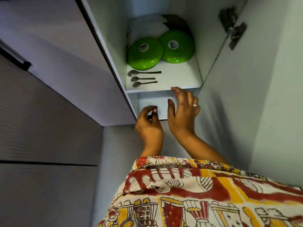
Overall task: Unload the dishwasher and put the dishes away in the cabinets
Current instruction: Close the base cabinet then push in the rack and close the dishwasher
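Two green bowls lie upside down on the cabinet shelf [180,79], the left bowl [145,54] beside the right bowl [177,46]. In front of them three metal spoons [142,78] lie side by side with their bowls to the left. White and dark items [157,22] sit at the back of the shelf. My left hand [149,125] hangs just below the shelf with fingers loosely curled and holds nothing. My right hand [182,110] is raised beside it, fingers relaxed and spread near the shelf's front edge, also holding nothing.
The cabinet door [262,95] stands open on the right, with its metal hinge [232,27] near the top. A closed cabinet front [57,63] with a dark handle [16,58] fills the left. A lower compartment [152,102] shows behind my hands. My patterned sleeve covers the bottom.
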Demonstrator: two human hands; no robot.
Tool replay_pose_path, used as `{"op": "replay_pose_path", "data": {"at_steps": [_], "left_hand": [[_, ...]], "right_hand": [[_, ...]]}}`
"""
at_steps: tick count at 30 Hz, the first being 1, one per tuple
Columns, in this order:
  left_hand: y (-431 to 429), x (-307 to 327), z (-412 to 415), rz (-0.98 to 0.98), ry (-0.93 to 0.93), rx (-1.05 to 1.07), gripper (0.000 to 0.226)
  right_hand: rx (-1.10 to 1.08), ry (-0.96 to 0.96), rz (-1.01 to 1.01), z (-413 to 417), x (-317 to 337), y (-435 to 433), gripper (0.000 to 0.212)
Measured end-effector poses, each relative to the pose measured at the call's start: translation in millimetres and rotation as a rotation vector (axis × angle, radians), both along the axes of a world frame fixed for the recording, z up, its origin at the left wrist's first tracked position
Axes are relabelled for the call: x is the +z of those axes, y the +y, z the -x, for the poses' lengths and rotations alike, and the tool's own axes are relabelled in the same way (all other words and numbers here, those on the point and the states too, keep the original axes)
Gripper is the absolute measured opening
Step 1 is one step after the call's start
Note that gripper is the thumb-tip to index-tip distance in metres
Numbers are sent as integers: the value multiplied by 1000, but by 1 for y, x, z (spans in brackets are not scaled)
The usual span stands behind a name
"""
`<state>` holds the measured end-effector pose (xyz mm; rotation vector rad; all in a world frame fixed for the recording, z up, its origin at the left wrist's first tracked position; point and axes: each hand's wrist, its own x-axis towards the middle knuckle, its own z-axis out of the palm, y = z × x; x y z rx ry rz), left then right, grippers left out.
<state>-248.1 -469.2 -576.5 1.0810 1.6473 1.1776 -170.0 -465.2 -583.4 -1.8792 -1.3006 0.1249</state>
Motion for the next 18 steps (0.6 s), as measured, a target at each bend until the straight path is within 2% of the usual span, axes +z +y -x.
{"op": "replay_pose_path", "data": {"at_steps": [8, 11, 15, 18], "left_hand": [[-127, 69, 14, -88, -86, -114, 12], [-152, 94, 11, -95, -109, -164, 14], [-172, 140, -20, -150, -104, -296, 13], [-187, 164, -46, -211, -100, -391, 13]], "right_hand": [[-291, -62, -279, -9, 113, -120, 37], [-370, -193, -296, -19, 152, -149, 38], [-523, -325, -202, -57, 199, -179, 40], [-593, -348, 47, -92, 212, -201, 47]]}}
